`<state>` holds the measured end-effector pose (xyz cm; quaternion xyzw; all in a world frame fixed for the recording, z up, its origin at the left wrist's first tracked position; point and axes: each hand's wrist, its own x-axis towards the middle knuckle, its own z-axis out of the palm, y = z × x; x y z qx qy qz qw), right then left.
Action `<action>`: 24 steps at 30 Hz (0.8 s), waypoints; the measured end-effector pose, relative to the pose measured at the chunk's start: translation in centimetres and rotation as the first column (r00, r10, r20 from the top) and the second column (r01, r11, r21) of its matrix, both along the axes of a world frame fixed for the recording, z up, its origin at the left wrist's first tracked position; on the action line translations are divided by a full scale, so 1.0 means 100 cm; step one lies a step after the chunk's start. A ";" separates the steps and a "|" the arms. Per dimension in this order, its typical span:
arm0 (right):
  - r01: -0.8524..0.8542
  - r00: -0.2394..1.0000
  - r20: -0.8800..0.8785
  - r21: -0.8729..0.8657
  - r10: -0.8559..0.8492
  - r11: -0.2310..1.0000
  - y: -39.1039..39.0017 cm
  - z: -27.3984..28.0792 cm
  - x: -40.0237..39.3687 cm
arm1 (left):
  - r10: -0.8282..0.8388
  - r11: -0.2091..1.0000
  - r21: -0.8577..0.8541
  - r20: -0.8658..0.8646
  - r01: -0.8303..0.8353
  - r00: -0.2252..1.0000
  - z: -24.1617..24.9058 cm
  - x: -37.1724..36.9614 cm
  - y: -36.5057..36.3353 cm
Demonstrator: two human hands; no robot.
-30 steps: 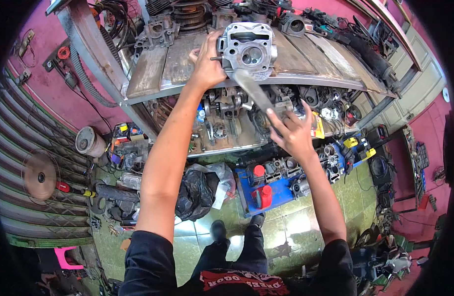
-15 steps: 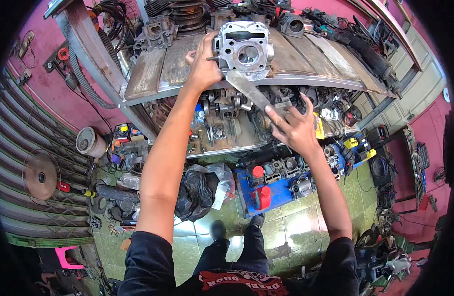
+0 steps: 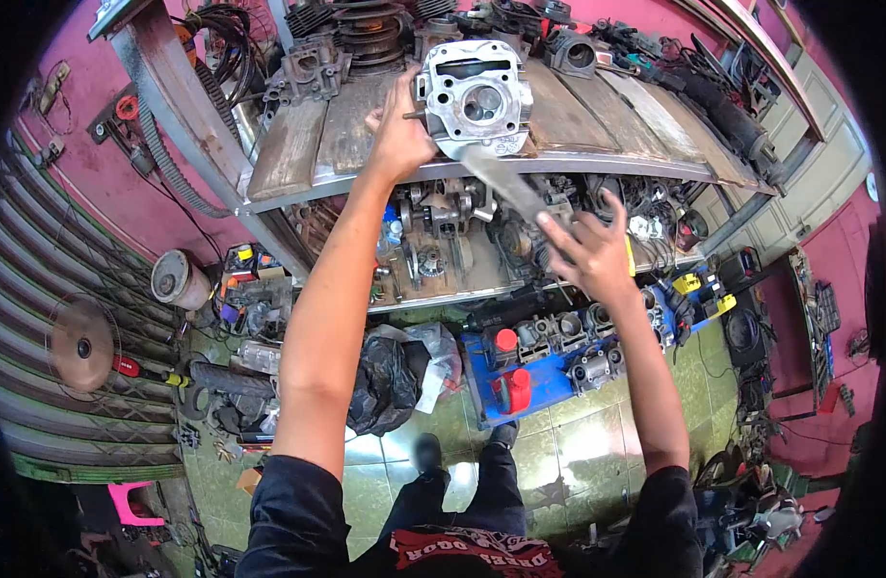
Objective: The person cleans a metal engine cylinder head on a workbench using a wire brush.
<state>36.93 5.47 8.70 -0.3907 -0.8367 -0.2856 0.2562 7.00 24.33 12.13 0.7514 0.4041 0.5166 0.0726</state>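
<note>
My left hand [image 3: 396, 133] grips the left side of a silver engine cylinder head [image 3: 476, 96] that stands on edge on the top wooden shelf [image 3: 298, 144]. My right hand [image 3: 589, 252] holds the lower end of a long flat metal blade [image 3: 496, 180]. The blade's upper tip rests against the bottom face of the cylinder head. The right hand's fingers are spread and blurred around the blade.
Engine parts crowd the back of the top shelf [image 3: 366, 34] and the lower shelf [image 3: 443, 241]. A blue tray [image 3: 520, 371] with red-capped parts and a black bag [image 3: 385, 380] lie on the tiled floor. A metal shutter [image 3: 38, 318] stands at left.
My right hand has shifted slightly right and down along the blade, its fingers opening wider. The cylinder head and left hand have stayed almost still.
</note>
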 end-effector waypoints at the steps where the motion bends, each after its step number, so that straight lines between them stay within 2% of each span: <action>1: 0.007 1.000 -0.001 0.008 -0.007 1.000 -0.001 0.002 0.011 | 0.019 0.999 -0.025 -0.033 -0.020 0.999 0.001 -0.001 0.000; 4: 0.016 1.000 -0.005 0.009 -0.016 1.000 0.001 0.006 0.013 | -0.004 1.000 -0.012 0.023 0.004 1.000 0.005 0.002 -0.003; 6: -0.037 0.997 -0.063 0.000 0.037 0.999 0.008 0.005 -0.007 | 0.008 0.999 -0.052 0.014 -0.007 1.000 0.003 0.001 -0.004; 10: -0.057 0.997 -0.046 0.010 0.057 0.998 0.014 0.009 -0.024 | 0.002 0.999 -0.033 -0.011 -0.002 1.000 0.002 -0.002 0.001; 12: -0.038 0.994 -0.101 0.034 0.042 0.999 0.009 0.006 -0.009 | 0.009 0.999 -0.044 -0.015 -0.010 1.000 0.002 -0.002 0.001; 15: 0.057 0.993 -0.103 -0.021 -0.059 0.998 -0.007 -0.001 0.010 | 0.032 0.999 -0.039 -0.009 -0.032 0.999 0.004 0.001 -0.003; 17: 0.080 0.972 -0.218 -0.021 -0.082 0.997 -0.013 -0.013 0.009 | 0.050 0.998 -0.025 -0.004 -0.050 0.999 0.005 0.002 -0.004; 20: 0.021 0.950 -0.313 0.013 -0.015 1.000 -0.014 -0.031 -0.020 | 0.025 1.000 -0.013 -0.011 -0.025 1.000 0.006 0.000 -0.006; 24: 0.032 0.951 -0.309 0.021 -0.024 0.999 -0.021 -0.042 -0.054 | 0.020 1.000 -0.015 -0.012 -0.020 1.000 0.003 0.000 -0.005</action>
